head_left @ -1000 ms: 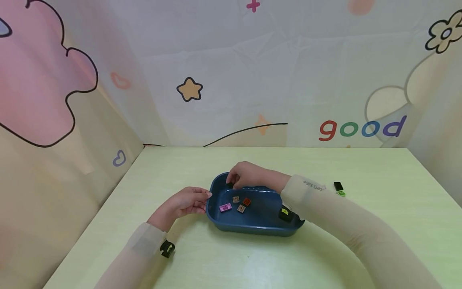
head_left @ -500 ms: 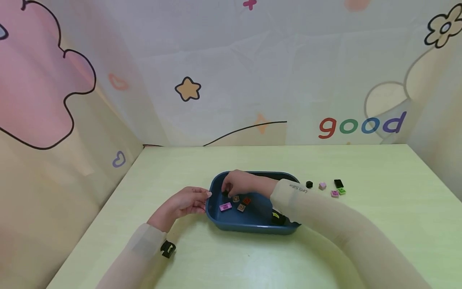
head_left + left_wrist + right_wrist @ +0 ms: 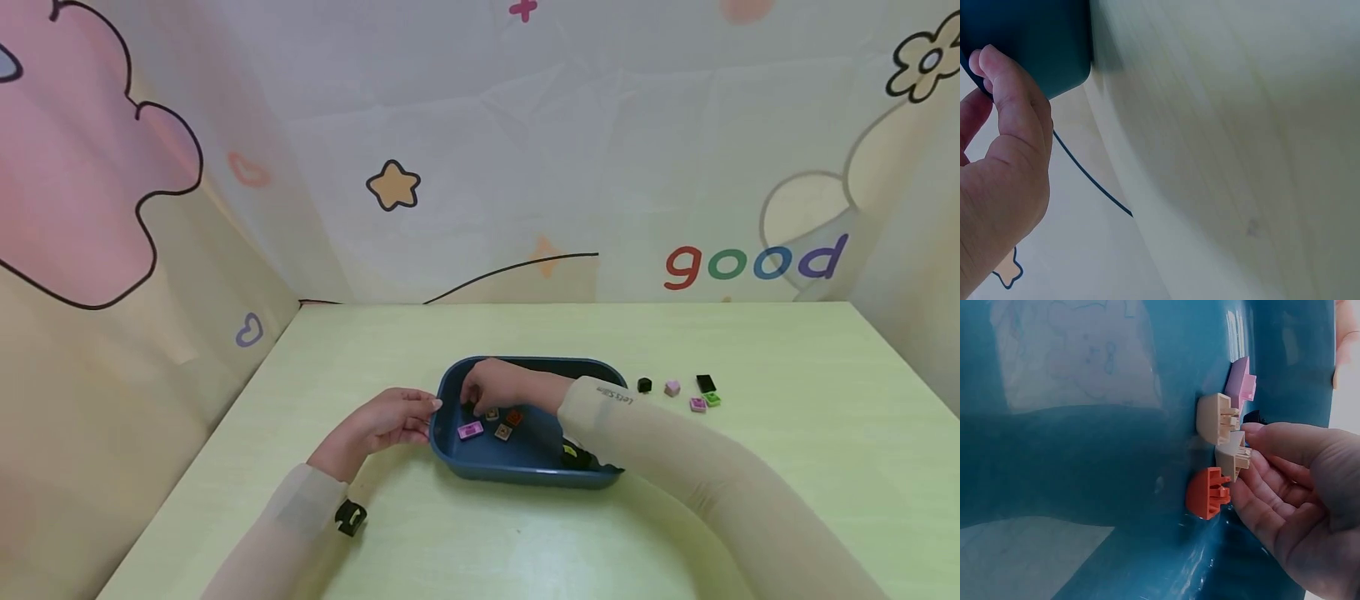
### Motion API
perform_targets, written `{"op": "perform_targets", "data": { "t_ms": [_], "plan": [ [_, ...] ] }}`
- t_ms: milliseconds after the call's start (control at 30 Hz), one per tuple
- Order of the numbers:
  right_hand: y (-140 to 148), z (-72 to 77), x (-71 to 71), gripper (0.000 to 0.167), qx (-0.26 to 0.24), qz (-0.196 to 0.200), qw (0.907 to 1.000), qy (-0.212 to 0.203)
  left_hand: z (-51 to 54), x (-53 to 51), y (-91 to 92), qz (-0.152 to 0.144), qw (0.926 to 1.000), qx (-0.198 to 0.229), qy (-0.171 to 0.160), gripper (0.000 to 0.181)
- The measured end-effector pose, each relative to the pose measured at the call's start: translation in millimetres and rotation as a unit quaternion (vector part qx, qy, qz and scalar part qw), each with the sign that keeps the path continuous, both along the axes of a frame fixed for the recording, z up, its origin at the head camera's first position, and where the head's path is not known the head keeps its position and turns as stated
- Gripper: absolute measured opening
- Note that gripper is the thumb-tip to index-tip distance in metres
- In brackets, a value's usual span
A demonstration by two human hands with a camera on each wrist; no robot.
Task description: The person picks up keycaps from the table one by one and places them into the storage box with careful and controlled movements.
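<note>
My left hand (image 3: 386, 419) grips the left rim of the blue tray (image 3: 525, 477); in the left wrist view, the fingers of that hand (image 3: 1013, 144) meet the tray's edge (image 3: 1063, 69). Inside the tray's left part, my right hand (image 3: 498, 385) pinches a small black keycap (image 3: 468, 407), mostly covered by its fingers. The right wrist view has the black keycap (image 3: 1252, 417) at the thumb tip of the hand (image 3: 1304, 487). Close by lie a pink keycap (image 3: 1238, 384), two beige keycaps (image 3: 1211, 419) and a red-orange keycap (image 3: 1200, 494).
On the table right of the tray are a black cap (image 3: 644, 385), a pale pink cap (image 3: 672, 388), a longer black cap (image 3: 706, 383), a pink cap (image 3: 698, 405) and a green cap (image 3: 712, 400). A printed cloth (image 3: 480, 167) hangs behind the table.
My right hand has shifted left and nearer within the tray, with the black keycap. Its forearm has moved off some caps on the right. The left hand keeps its hold.
</note>
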State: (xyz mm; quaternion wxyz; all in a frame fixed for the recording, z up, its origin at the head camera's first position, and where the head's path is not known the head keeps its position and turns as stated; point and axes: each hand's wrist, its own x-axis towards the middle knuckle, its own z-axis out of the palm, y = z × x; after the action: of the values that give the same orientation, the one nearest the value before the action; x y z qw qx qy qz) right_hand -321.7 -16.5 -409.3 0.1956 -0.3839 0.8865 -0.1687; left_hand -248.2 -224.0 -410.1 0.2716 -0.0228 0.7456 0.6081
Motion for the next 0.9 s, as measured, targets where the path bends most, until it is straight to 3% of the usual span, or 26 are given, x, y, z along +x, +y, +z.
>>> {"op": "perform_targets", "data": {
  "t_ms": [500,900],
  "plan": [
    [-0.4,-0.7,6.8,0.021,0.000,-0.002,1.0000,0.002,-2.3,-1.0,-0.5,0.002,1.0000,0.003,0.001,0.020],
    [-2.0,-1.4,2.0,0.023,0.006,-0.006,0.9998,-0.015,0.1,-1.2,-0.2,0.007,1.0000,-0.002,-0.004,0.021]
  ]
}}
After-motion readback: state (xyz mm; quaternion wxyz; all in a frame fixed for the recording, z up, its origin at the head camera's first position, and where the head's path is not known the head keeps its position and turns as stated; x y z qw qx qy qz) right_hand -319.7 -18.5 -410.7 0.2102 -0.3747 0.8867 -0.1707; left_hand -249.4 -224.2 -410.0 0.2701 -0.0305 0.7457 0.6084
